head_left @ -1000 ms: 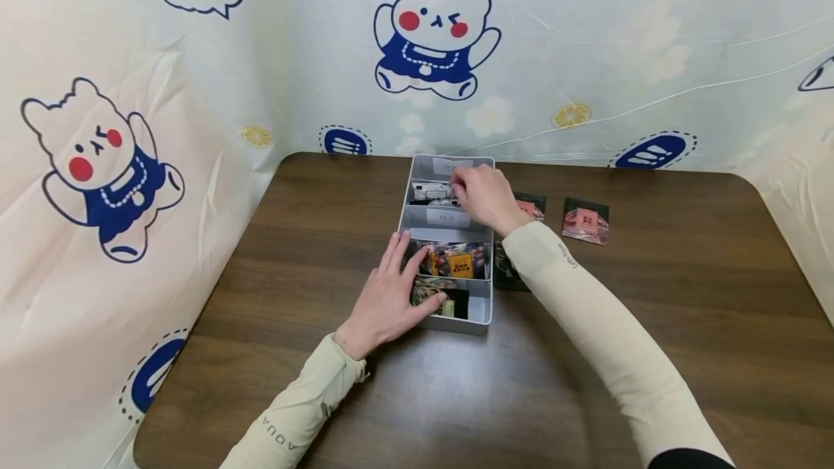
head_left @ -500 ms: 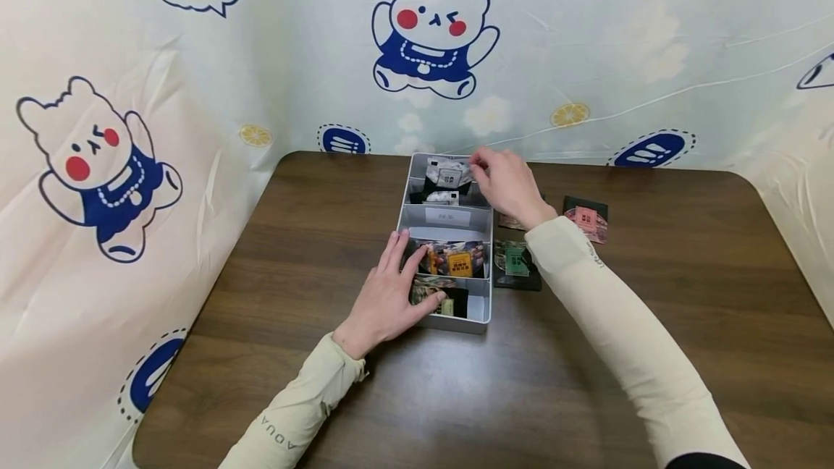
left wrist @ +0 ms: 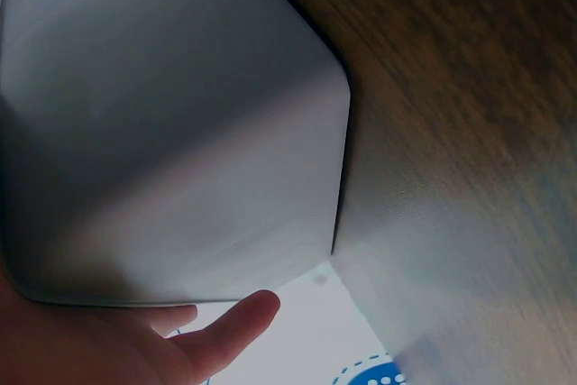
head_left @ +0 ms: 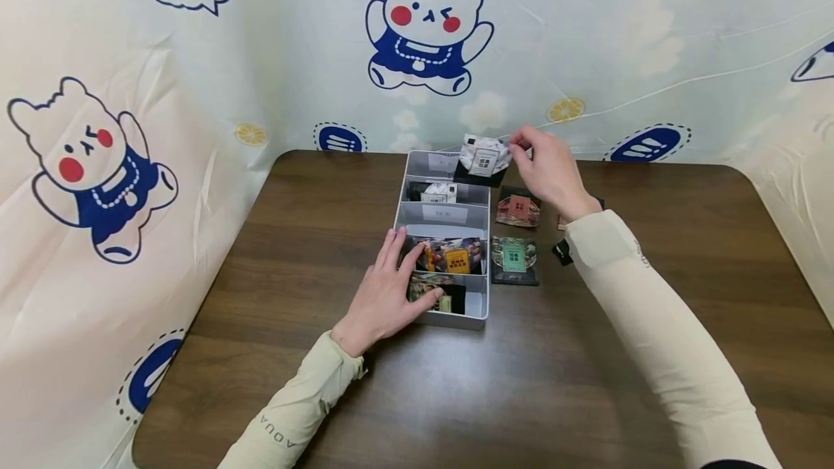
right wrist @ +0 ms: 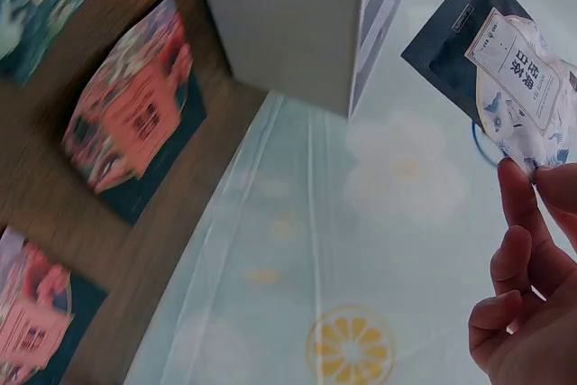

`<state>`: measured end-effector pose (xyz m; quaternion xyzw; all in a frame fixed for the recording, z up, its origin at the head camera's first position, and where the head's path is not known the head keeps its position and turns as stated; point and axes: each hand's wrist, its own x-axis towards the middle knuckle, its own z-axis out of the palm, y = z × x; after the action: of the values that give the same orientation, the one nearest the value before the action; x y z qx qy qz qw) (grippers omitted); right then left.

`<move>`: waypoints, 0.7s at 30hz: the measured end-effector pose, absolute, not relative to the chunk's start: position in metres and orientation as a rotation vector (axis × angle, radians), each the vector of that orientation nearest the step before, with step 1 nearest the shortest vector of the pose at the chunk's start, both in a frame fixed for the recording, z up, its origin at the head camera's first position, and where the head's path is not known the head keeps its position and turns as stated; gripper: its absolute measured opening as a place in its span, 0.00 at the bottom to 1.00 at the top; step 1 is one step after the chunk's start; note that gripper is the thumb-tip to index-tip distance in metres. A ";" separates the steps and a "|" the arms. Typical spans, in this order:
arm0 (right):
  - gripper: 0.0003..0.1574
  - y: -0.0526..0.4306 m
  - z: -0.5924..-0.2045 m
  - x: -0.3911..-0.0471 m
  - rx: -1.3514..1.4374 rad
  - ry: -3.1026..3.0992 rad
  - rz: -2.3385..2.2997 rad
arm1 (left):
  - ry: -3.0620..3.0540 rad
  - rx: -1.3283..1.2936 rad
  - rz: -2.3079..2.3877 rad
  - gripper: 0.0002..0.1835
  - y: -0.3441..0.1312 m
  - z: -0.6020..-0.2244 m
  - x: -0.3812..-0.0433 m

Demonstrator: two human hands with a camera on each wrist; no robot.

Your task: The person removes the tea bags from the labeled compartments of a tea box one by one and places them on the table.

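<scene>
My right hand (head_left: 552, 171) pinches a white-and-black sachet (head_left: 484, 156) by its corner, above the far end of a grey compartment box (head_left: 452, 320). In the right wrist view, thumb and forefinger grip the sachet's (right wrist: 518, 69) white printed edge. My left hand (head_left: 383, 301) rests on the box's near left side with fingers spread, its thumb reaching over the front compartment. The left wrist view shows the box's (left wrist: 180, 132) outer wall beside that hand. Inside the box lie another white sachet (head_left: 439, 192), an orange-labelled sachet (head_left: 458, 259) and a sachet with a yellow-green label (head_left: 446, 302).
Right of the box, a red-labelled sachet (head_left: 518, 207) and a green-labelled sachet (head_left: 514, 259) lie on the brown wooden table (head_left: 417, 396). More sachets are partly hidden under the right forearm. A cartoon-printed cloth (head_left: 313, 56) hangs behind the table.
My right hand has drawn the white sachet up from the box's far part and moved it right and away. My left hand has stayed on the box.
</scene>
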<state>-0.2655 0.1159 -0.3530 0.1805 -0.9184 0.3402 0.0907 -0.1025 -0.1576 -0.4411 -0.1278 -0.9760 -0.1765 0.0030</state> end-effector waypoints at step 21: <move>0.15 0.214 -0.378 -0.244 0.431 -2.960 0.786 | -3.087 -0.379 -0.571 0.45 -0.156 -0.439 -0.103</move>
<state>-0.2436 0.2139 -0.3779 0.1393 -0.9568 0.2541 0.0243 -0.1030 -0.1559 -0.4395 -0.1199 -0.9762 -0.1806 -0.0106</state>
